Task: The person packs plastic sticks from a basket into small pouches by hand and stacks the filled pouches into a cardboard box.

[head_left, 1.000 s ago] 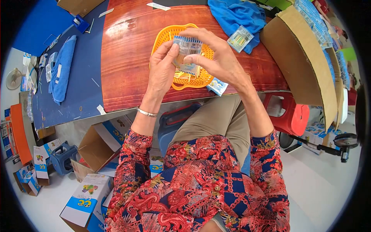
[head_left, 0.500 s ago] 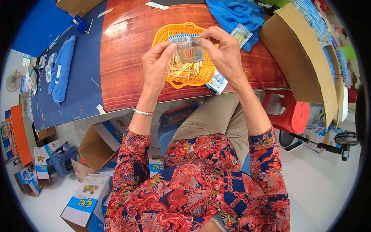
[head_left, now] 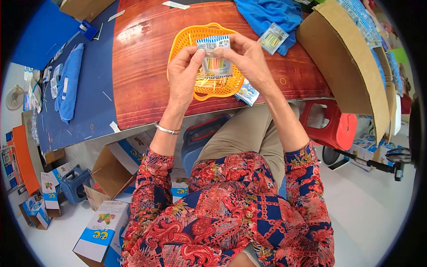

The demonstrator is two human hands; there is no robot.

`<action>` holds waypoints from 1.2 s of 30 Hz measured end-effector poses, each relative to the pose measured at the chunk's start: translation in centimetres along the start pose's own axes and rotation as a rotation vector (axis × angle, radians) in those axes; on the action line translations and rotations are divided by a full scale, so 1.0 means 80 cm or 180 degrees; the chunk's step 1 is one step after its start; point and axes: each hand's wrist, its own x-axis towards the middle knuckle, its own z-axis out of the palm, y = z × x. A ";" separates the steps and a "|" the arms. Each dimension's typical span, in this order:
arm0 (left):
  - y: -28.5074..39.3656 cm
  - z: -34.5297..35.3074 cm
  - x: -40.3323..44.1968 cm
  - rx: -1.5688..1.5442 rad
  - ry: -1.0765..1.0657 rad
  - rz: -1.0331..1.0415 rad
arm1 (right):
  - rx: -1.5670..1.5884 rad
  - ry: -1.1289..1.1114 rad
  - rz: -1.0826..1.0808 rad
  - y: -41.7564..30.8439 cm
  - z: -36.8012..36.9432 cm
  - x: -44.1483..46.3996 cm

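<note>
Between my two hands is a small clear plastic packet with blue-striped edges and several colored sticks inside. My left hand pinches its left side, thumb in front. On the other side my right hand grips the packet's upper right part, thumb pressed on the front. Below the packet stands a yellow plastic basket with loose pale and yellow sticks in it. A second packet lies by the basket's lower right rim, near my right wrist. Another filled packet rests on a blue cloth.
A large open cardboard box stands at the table's right, with more packets behind it. On the dark left section of the table lies a folded blue towel. A red stool and printed cartons are on the floor.
The packet has turned more upright, so its front with the sticks shows more fully. My right hand has shifted slightly down and left, its thumb now on the packet's front.
</note>
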 end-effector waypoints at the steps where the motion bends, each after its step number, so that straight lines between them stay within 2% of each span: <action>1: 0.000 0.001 -0.001 0.0021 -0.0046 -0.0028 | -0.0013 -0.0087 -0.0002 0.002 0.000 -0.001; 3: 0.001 0.006 -0.003 0.0056 -0.0115 -0.0033 | 0.0008 -0.0038 -0.0162 0.005 0.001 -0.004; 6: 0.003 0.007 -0.005 0.0268 -0.0291 -0.0122 | -0.0475 0.0045 -0.0432 0.011 -0.008 -0.001; 10: -0.011 0.003 0.000 0.0294 -0.0306 -0.0077 | -0.0728 -0.0133 -0.0448 0.012 -0.013 -0.002; 11: -0.011 0.004 0.001 0.0302 -0.0315 -0.0035 | -0.1139 -0.0009 -0.0729 0.012 -0.015 -0.001; 14: -0.006 0.009 0.001 0.0323 -0.0327 -0.0016 | -0.1457 -0.0070 -0.0837 0.010 -0.027 0.001; 17: 0.000 0.010 0.000 0.0420 -0.0247 0.0053 | -0.0576 0.0620 -0.0686 -0.018 -0.045 0.004; 18: 0.001 0.007 0.001 0.0465 -0.0201 0.0097 | -0.0750 0.0830 -0.0683 -0.010 -0.072 0.010; 20: 0.001 -0.004 0.002 0.0669 -0.0153 0.0263 | -0.0224 0.1255 -0.0551 -0.006 -0.104 0.019; 22: 0.002 -0.006 0.000 0.0816 -0.0147 0.0398 | -0.0595 0.1659 -0.0495 0.013 -0.143 0.028; 25: 0.009 0.001 -0.007 0.0994 -0.0150 0.0440 | -0.0452 0.1715 -0.0435 0.058 -0.184 0.046; 29: 0.013 0.004 -0.015 0.1181 -0.0193 0.0542 | -0.1249 0.1856 -0.0236 0.109 -0.219 0.072; 35: 0.012 0.002 -0.024 0.1245 -0.0170 0.0518 | -0.2440 0.2466 -0.0517 0.111 -0.217 0.046; 36: 0.011 0.003 -0.026 0.1243 -0.0163 0.0522 | -0.2590 0.2211 -0.0589 0.102 -0.210 0.032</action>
